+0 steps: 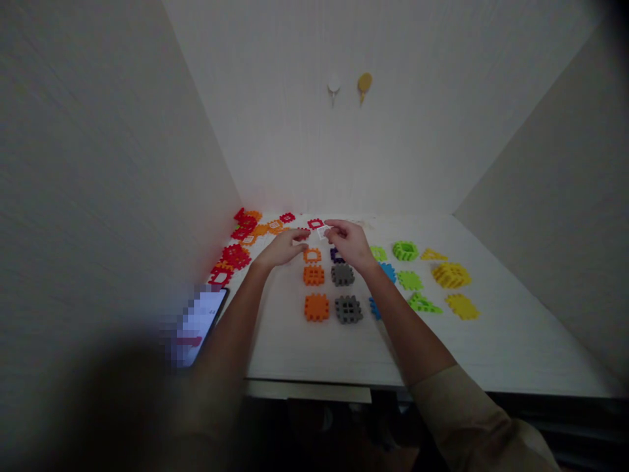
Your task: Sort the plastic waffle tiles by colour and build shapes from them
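My left hand point(285, 249) hovers over the back middle of the table, thumb and fingers apart, with nothing visible between them. Just below its fingertips lies an orange frame-shaped building tile point(312, 255). Across from it, my right hand point(348, 241) has thumb and fingers closed at the edge of a small white notched building tile point(322, 232). Behind that white tile is a red frame tile point(316, 223). A dark purple tile point(337, 255) sits partly hidden beneath my right hand.
Orange point(316, 307) and grey tiles point(348, 309) form columns in front. Blue tiles point(388, 272), green tiles point(409, 280) and yellow tiles point(452, 275) lie rightward. Red and orange tiles point(236, 255) heap along the left wall, near a phone point(204, 324). Two hooks point(364, 82) hang on the back wall.
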Motion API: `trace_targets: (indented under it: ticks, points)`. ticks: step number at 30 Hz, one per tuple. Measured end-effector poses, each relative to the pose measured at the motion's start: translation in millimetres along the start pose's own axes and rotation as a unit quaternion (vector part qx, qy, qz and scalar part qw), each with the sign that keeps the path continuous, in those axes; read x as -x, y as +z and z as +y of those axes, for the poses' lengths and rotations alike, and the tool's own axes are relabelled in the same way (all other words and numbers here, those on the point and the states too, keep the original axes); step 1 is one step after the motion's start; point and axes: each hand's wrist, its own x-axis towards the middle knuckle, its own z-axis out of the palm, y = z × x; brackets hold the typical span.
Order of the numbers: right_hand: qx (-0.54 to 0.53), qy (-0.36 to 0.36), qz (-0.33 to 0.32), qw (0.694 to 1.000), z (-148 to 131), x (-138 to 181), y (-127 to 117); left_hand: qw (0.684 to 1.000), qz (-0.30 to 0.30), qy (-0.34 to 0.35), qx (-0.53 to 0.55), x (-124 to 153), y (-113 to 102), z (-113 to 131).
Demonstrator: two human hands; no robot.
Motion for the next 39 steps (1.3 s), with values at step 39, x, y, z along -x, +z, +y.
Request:
trace_targets:
  ticks: [39]
  points:
    - [-0.116,0.034,0.014,0.993,-12.9,8.2,-2.2,0.813,0.245,-0.092,0.520,13.0,51.6,25.9]
